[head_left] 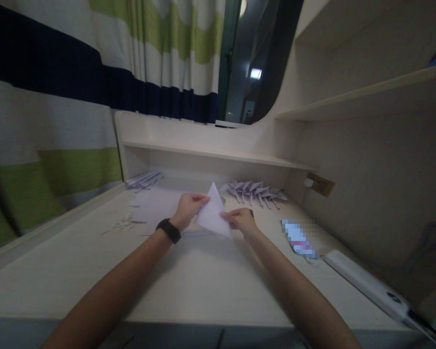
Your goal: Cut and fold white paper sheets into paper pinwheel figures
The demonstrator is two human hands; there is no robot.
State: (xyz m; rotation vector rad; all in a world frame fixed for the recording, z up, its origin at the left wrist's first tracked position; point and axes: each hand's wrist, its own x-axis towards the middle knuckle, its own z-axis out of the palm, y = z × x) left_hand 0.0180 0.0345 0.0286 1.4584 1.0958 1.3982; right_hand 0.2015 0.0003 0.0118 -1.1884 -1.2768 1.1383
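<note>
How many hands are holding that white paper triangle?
2: the left hand pinches the paper triangle along its left edge, the right hand along its right edge. No other hands show.

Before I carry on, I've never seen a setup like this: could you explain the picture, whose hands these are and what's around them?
There is no machine here, just a person's two bare hands. The single picture comes from a camera worn on the head, looking forward and down.

The left hand, with a black band on its wrist, and the right hand pinch a white triangular piece of paper between them, above a pale desk.

Farther back on the desk are flat white paper sheets and a row of folded paper shapes on thin stems. Toward the picture's right lie a phone with a pixelated screen and a long white bar with a dark cable.
</note>
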